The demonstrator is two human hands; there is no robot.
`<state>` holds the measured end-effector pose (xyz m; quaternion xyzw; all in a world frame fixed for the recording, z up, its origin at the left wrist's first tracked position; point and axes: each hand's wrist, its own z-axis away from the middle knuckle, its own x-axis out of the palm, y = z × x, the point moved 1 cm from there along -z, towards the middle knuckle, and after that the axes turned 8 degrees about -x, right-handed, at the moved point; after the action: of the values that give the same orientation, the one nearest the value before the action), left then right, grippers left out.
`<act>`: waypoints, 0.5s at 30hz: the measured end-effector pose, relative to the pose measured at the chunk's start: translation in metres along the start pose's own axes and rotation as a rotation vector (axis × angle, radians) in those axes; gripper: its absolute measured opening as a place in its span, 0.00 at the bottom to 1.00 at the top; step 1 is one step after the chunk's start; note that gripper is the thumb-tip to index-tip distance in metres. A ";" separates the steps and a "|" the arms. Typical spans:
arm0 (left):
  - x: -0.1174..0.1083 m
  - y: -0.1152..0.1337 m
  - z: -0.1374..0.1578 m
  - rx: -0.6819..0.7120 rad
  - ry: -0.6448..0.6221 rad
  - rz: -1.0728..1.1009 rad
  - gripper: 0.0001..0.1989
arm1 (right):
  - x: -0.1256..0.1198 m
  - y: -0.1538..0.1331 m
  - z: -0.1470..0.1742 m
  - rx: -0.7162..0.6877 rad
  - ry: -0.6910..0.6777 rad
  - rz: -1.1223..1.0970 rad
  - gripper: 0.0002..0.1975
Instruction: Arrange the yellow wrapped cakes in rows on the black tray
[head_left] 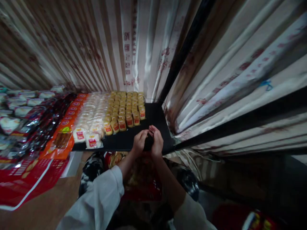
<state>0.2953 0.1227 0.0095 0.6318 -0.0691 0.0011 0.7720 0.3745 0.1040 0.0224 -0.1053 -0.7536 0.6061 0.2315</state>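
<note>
My left hand point(139, 142) and my right hand point(157, 140) are close together over the front edge of a black shelf point(165, 134). Both are cupped toward each other, fingers pointing away from me and the tips nearly meeting. A dark gap lies between the palms, and nothing held in it can be made out. Left of my hands, several rows of small yellow wrapped snack packs point(122, 123) stand on the shelf. Beside those are rows of white wrapped packs point(93, 140) with red labels.
Further left lie an orange snack bag point(62, 137), dark shiny packs point(45, 124) and a large red bag point(31, 179). A red package point(144, 182) sits below my forearms. Pleated printed sheeting point(148, 48) hangs behind, crossed by a black post point(185, 48) and a black bar point(230, 119).
</note>
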 end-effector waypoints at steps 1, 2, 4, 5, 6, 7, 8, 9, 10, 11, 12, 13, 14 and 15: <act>-0.004 0.002 0.013 -0.004 -0.021 -0.029 0.18 | -0.005 -0.005 0.013 -0.005 -0.006 0.015 0.23; -0.008 0.004 0.026 -0.013 -0.029 -0.062 0.17 | -0.010 -0.009 0.026 -0.004 -0.016 0.030 0.21; -0.017 0.000 0.052 -0.037 -0.004 -0.122 0.15 | -0.018 -0.015 0.051 0.028 -0.048 0.073 0.17; -0.023 -0.006 0.063 -0.056 0.005 -0.148 0.14 | -0.022 -0.016 0.062 0.048 -0.068 0.103 0.15; -0.029 -0.014 0.073 -0.084 0.021 -0.177 0.14 | -0.024 -0.014 0.072 0.066 -0.092 0.137 0.14; -0.035 -0.024 0.083 -0.124 0.035 -0.210 0.14 | -0.027 -0.011 0.081 0.081 -0.126 0.178 0.14; -0.042 -0.035 0.091 -0.169 0.040 -0.249 0.14 | -0.029 -0.005 0.089 0.091 -0.173 0.226 0.14; -0.049 -0.047 0.099 -0.214 0.087 -0.292 0.13 | -0.030 0.004 0.097 0.098 -0.233 0.273 0.14; -0.056 -0.059 0.106 -0.264 0.099 -0.349 0.12 | -0.032 0.014 0.104 0.113 -0.302 0.338 0.13; -0.063 -0.069 0.112 -0.322 0.132 -0.418 0.11 | -0.034 0.026 0.110 0.135 -0.365 0.402 0.12; -0.068 -0.078 0.118 -0.400 0.146 -0.492 0.10 | -0.036 0.038 0.116 0.167 -0.405 0.458 0.11; -0.073 -0.084 0.124 -0.471 0.166 -0.555 0.10 | -0.038 0.051 0.122 0.198 -0.433 0.491 0.09; -0.078 -0.088 0.129 -0.520 0.186 -0.632 0.11 | -0.039 0.063 0.127 0.225 -0.467 0.506 0.08; -0.081 -0.090 0.133 -0.548 0.210 -0.714 0.13 | -0.039 0.075 0.133 0.246 -0.516 0.508 0.07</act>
<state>0.2092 -0.0184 -0.0611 0.3850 0.2337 -0.2193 0.8655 0.3362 -0.0099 -0.0794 -0.1040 -0.6585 0.7368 -0.1124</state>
